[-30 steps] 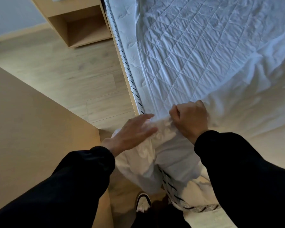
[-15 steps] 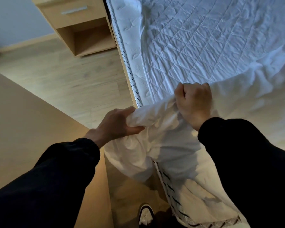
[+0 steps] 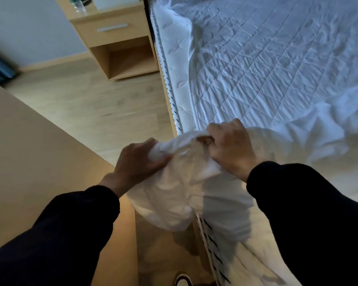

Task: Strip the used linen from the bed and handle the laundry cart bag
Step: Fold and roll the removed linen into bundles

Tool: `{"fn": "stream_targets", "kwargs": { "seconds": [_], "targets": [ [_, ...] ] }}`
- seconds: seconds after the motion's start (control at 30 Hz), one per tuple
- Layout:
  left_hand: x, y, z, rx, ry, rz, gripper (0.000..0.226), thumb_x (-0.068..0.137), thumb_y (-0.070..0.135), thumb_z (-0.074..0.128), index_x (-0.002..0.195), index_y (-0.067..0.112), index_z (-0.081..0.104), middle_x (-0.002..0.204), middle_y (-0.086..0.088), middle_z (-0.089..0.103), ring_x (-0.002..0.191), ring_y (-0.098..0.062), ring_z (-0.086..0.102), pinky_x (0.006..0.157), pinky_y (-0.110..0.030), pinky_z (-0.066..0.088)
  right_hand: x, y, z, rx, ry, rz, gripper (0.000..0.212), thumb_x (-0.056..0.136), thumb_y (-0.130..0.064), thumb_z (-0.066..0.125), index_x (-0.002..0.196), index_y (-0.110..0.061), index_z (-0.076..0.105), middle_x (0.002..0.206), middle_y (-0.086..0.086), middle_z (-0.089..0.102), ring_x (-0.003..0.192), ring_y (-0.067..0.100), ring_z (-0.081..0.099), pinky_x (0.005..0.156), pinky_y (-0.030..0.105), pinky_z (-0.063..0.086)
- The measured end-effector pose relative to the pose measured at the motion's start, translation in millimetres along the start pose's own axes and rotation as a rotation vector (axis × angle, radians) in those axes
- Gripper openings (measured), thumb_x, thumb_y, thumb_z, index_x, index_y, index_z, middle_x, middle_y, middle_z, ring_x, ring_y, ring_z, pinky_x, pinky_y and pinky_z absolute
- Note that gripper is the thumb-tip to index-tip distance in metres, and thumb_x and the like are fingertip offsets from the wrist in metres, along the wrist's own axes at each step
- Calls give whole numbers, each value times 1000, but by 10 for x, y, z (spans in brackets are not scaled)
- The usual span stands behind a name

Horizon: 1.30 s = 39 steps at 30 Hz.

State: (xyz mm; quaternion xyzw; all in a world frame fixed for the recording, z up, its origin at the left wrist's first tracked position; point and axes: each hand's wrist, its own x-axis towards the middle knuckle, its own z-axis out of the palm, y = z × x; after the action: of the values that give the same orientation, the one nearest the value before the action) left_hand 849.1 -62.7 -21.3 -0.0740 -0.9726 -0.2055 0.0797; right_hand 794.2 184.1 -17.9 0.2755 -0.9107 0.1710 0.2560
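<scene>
The mattress [image 3: 175,65] is already bare over most of what shows: its quilted protector [image 3: 277,62] lies uncovered from the far end down to a rumpled line across the near part. The white sheet [image 3: 184,186] has come off the mattress's near left corner. It bunches there in a loose bag that hangs down past the mattress edge, while the rest of the sheet covers the near right part of the top. I judge the stripping about halfway, with this corner freed, the rest of the sheet to gather, and any other linen out of sight. No laundry cart or bag is in view, so that part of the task appears not yet begun.

Both hands are at that corner. The right hand [image 3: 229,147] is fisted tight on the sheet's edge above the mattress top. The left hand [image 3: 136,159], just off the mattress side, has its fingers curled round a fold of the same bunch.

Left of the mattress runs pale wood floor [image 3: 87,104]. A large flat wooden panel [image 3: 29,166] stands close to the near corner, leaving a narrow gap where the hanging sheet could catch. A nightstand [image 3: 116,38] with a drawer and an open shelf stands against the mattress's far left side. One shoe [image 3: 183,280] shows below the near corner.
</scene>
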Motion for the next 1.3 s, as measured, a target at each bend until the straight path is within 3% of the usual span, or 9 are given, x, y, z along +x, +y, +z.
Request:
{"fn": "stream_targets", "kwargs": {
  "seconds": [0.17,0.3,0.4,0.5,0.67,0.8,0.93,1.07,1.3],
  "targets": [
    [172,-180,-54,144,-86,-54,60,75,75,21,71,22,48,76,-17,66,79,-38,62,61,-35,37,138,117,-43,-28,-3,144,39,92,-39,46,65,-11,48,54,8,52,49,28,47,65,32,16],
    [144,-133,222,314,-245,-185,58,93,66,25,72,19,53,91,-15,66,93,-35,61,68,-34,34,-57,100,213,-27,-219,182,11,86,-20,54,80,-11,57,74,8,59,72,30,57,70,36,20],
    [42,-201,442,403,-371,-231,52,102,46,24,93,14,65,102,-13,64,100,-33,60,78,-36,34,-226,85,305,2,-497,152,23,89,-23,52,109,-14,57,105,8,59,102,29,53,89,38,25],
    [16,-139,586,214,-382,-313,33,99,29,38,122,15,57,120,-11,60,110,-32,56,87,-37,38,-350,166,314,12,-623,130,43,92,-37,49,130,-18,46,124,5,52,120,24,44,101,36,21],
    [242,455,675,-100,-334,-160,73,78,62,30,127,13,54,121,-9,62,112,-30,57,93,-42,44,-423,377,210,33,-693,152,56,95,-52,37,140,-19,36,135,5,47,131,23,35,108,37,19],
    [447,873,858,-66,-317,-35,70,85,63,44,134,13,48,131,-7,58,123,-26,51,103,-38,36,-469,521,130,59,-677,175,50,97,-47,33,139,-20,38,135,4,47,132,23,34,108,39,19],
    [627,1135,1079,106,-365,-27,44,95,53,42,116,17,54,114,-6,66,107,-29,59,81,-36,38,-611,780,90,79,-692,214,42,100,-39,29,135,-20,41,132,2,50,127,21,41,105,38,26],
    [705,987,1086,264,-253,1,41,97,54,31,81,17,41,85,-15,67,82,-40,62,61,-38,35,-746,1082,48,17,-763,298,58,95,-49,11,141,-20,32,141,2,42,133,20,34,105,42,23],
    [1002,922,1308,419,-236,-157,29,102,33,35,103,12,55,106,-14,59,100,-35,58,83,-42,37,-936,1493,-138,-187,-796,445,57,100,-40,26,151,-17,11,157,15,7,145,30,4,114,49,11]
  ]
}}
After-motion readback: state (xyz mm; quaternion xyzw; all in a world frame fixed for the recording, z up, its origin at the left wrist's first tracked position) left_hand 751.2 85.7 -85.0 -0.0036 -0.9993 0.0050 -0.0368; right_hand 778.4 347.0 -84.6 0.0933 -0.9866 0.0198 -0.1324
